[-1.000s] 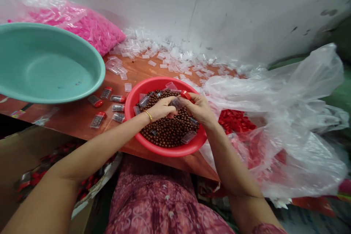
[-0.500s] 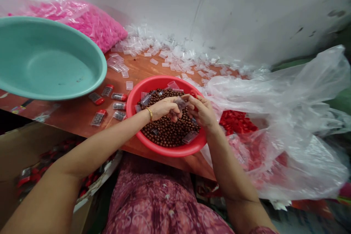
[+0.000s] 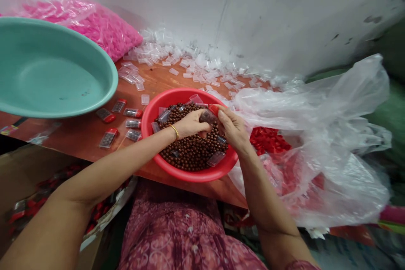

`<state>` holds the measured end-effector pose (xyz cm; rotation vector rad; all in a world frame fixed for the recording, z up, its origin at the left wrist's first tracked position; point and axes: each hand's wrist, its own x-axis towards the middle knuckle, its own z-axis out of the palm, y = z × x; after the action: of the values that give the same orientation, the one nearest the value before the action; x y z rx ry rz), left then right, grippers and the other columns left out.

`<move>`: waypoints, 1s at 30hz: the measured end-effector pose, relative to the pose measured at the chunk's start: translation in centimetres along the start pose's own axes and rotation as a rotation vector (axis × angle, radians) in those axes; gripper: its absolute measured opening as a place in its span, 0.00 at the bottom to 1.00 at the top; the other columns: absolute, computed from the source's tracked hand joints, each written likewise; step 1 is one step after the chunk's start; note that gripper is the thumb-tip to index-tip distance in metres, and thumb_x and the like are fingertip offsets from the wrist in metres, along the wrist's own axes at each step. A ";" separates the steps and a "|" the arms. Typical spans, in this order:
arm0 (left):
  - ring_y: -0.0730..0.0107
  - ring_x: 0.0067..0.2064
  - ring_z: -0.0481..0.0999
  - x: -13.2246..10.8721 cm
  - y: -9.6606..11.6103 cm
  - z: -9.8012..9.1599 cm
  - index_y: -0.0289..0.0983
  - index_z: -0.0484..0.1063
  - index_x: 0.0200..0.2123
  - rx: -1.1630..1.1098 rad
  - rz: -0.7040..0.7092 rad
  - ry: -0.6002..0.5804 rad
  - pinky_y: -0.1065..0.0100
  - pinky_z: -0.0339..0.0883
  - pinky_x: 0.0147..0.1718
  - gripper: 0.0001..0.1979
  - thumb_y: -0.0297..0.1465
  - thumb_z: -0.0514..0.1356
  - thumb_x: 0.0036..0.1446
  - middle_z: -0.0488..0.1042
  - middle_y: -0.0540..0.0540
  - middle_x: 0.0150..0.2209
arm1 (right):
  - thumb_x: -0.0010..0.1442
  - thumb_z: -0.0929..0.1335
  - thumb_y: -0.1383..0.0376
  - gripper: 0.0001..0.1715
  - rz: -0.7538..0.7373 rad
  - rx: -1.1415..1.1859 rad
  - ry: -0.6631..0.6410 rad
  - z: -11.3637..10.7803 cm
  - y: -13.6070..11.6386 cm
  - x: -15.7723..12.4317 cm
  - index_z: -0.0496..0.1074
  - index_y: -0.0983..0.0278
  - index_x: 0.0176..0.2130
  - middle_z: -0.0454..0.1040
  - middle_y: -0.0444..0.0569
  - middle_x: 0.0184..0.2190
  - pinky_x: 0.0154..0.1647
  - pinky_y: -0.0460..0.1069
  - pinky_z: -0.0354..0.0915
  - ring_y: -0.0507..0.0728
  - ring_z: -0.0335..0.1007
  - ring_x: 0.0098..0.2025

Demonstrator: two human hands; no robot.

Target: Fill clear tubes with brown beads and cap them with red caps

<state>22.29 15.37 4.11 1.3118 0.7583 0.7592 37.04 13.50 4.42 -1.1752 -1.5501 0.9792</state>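
Over a red basin [image 3: 177, 173] of brown beads [image 3: 193, 149], my left hand [image 3: 193, 124] grips a small clear plastic case [image 3: 208, 117] with dark beads inside. Fingers of my right hand [image 3: 232, 128] pinch a red cap [image 3: 214, 109] at the upper end of that case. Whether the cap is fully seated cannot be made out. Several clear sleeves, such as one clear sleeve [image 3: 216, 159], lie on the beads. Left of the basin, several filled red-capped cases [image 3: 108, 138] rest on the table.
A teal basin [image 3: 60, 71] stands at the left, before a bag of pink pieces [image 3: 107, 29]. Clear sleeves [image 3: 196, 67] are strewn along the wall. At right, a plastic bag [image 3: 316, 135] holds red caps [image 3: 268, 140]. A cardboard box [image 3: 19, 168] sits below, left.
The red cap, earlier mostly hidden by my right fingers, now shows at the end of the case. My hands stay close together over the basin, and the view has shifted slightly.
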 end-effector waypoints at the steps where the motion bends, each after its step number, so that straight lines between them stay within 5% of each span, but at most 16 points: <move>1: 0.83 0.17 0.64 0.0 -0.1 0.2 0.34 0.61 0.28 0.031 0.002 0.007 0.78 0.61 0.18 0.08 0.21 0.56 0.42 0.65 0.57 0.19 | 0.57 0.63 0.50 0.22 -0.043 -0.080 -0.005 -0.1 0.0 -0.1 0.74 0.61 0.43 0.69 0.43 0.22 0.29 0.48 0.65 0.53 0.68 0.28; 5: 0.80 0.15 0.62 -0.2 -0.9 0.2 0.35 0.61 0.30 0.183 0.008 0.021 0.76 0.56 0.15 0.07 0.26 0.57 0.45 0.63 0.58 0.17 | 0.59 0.61 0.54 0.22 -0.142 -0.311 -0.039 -0.6 0.3 -0.5 0.74 0.61 0.47 0.76 0.49 0.43 0.52 0.54 0.63 0.58 0.70 0.48; 9: 0.80 0.20 0.61 -0.3 -1.3 0.0 0.35 0.62 0.25 0.388 0.131 0.116 0.75 0.55 0.20 0.05 0.26 0.57 0.42 0.62 0.56 0.19 | 0.61 0.59 0.57 0.25 -0.141 -0.429 -0.082 -0.6 0.7 -1.3 0.70 0.61 0.53 0.76 0.49 0.46 0.54 0.55 0.62 0.59 0.70 0.49; 15: 0.80 0.22 0.58 -0.4 -1.1 0.3 0.35 0.60 0.19 0.422 0.131 0.141 0.75 0.53 0.22 0.04 0.25 0.56 0.38 0.60 0.56 0.18 | 0.60 0.60 0.54 0.27 -0.175 -0.483 -0.087 -0.4 1.0 -2.0 0.69 0.62 0.54 0.76 0.51 0.44 0.48 0.53 0.65 0.59 0.72 0.44; 17: 0.80 0.20 0.59 -0.4 -1.0 0.4 0.35 0.61 0.21 0.403 0.076 0.116 0.75 0.54 0.21 0.03 0.25 0.55 0.38 0.60 0.57 0.17 | 0.61 0.59 0.51 0.27 -0.140 -0.427 -0.073 -0.5 1.2 -1.8 0.73 0.62 0.49 0.77 0.49 0.35 0.41 0.52 0.66 0.58 0.73 0.38; 20: 0.78 0.18 0.61 -0.4 -0.8 0.6 0.36 0.63 0.24 0.396 0.036 0.042 0.74 0.55 0.20 0.04 0.25 0.55 0.39 0.62 0.57 0.16 | 0.60 0.56 0.45 0.33 -0.092 -0.284 0.113 -0.6 1.2 -1.0 0.78 0.63 0.37 0.69 0.45 0.19 0.29 0.48 0.63 0.54 0.67 0.25; 23: 0.77 0.19 0.62 -0.5 -0.7 0.5 0.36 0.61 0.20 0.532 0.101 -0.016 0.75 0.54 0.20 0.03 0.27 0.56 0.39 0.62 0.56 0.16 | 0.59 0.54 0.42 0.37 -0.070 -0.106 0.306 0.2 0.9 0.1 0.77 0.64 0.34 0.63 0.44 0.17 0.24 0.47 0.59 0.51 0.60 0.20; 26: 0.77 0.20 0.60 -0.7 -0.6 0.5 0.36 0.60 0.18 0.688 0.154 -0.033 0.74 0.52 0.21 0.06 0.27 0.57 0.38 0.61 0.55 0.16 | 0.60 0.49 0.41 0.41 0.031 0.085 0.187 1.5 0.7 1.2 0.73 0.63 0.44 0.68 0.46 0.25 0.25 0.46 0.61 0.50 0.60 0.22; 30: 0.71 0.26 0.66 -1.2 -0.6 0.4 0.36 0.67 0.23 0.822 0.173 -0.045 0.72 0.59 0.26 0.04 0.26 0.58 0.38 0.67 0.51 0.21 | 0.62 0.46 0.43 0.40 0.202 0.095 -0.090 2.5 1.0 1.5 0.61 0.59 0.59 0.71 0.49 0.42 0.42 0.48 0.65 0.51 0.68 0.36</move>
<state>21.97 14.12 3.58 2.1459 0.9755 0.5574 34.71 15.01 3.15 -1.2523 -1.4573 1.2410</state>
